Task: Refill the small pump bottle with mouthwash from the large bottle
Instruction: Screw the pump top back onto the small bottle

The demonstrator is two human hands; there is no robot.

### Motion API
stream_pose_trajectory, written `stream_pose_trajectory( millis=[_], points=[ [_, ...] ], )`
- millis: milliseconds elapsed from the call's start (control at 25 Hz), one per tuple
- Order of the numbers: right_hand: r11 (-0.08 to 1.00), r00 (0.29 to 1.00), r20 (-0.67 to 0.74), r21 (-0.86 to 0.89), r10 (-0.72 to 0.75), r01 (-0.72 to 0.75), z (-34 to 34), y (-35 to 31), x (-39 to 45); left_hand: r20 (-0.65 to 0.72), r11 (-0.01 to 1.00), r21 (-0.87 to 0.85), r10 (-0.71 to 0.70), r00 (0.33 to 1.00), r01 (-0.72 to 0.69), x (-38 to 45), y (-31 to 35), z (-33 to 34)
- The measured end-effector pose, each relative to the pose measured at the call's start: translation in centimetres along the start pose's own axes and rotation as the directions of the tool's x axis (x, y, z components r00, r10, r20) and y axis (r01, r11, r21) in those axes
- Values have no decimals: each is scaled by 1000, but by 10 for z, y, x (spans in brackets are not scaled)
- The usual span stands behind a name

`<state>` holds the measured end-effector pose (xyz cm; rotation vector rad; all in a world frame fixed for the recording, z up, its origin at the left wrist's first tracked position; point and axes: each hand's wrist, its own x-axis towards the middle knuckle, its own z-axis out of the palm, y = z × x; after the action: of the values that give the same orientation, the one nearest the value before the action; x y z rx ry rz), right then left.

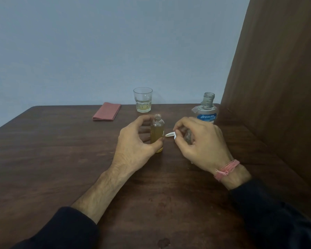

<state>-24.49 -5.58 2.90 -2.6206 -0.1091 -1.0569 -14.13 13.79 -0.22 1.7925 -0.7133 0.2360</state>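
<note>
Head view shows the left hand (133, 141) grip holding the small clear uncapped bottle (157, 133) upright on the brown wooden desk (43, 159), while the right hand (199, 142) pinches the white pump head (170, 134) just beside it.

Amber small bottle (157, 134), pink cloth (106, 111)

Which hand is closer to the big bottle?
The right. The right hand, holding the white pump, sits just in front of the big bottle. The left hand is farther off to the left, holding the small bottle.
</note>
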Motion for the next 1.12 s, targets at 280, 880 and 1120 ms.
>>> stream_pose_trajectory(
  millis=[280,880,1120],
  points=[
    [968,968,218,-242,125,-70,9,1,1,-3,1000,-19,4,1000,-4,-1,2,0],
    [940,917,335,-324,216,-104,16,-5,0,14,1000,-25,8,1000,-8,-2,5,-1],
    [956,942,244,-237,229,-172,12,-6,0,0,1000,-23,-4,1000,4,-1,4,-1]
  ],
)
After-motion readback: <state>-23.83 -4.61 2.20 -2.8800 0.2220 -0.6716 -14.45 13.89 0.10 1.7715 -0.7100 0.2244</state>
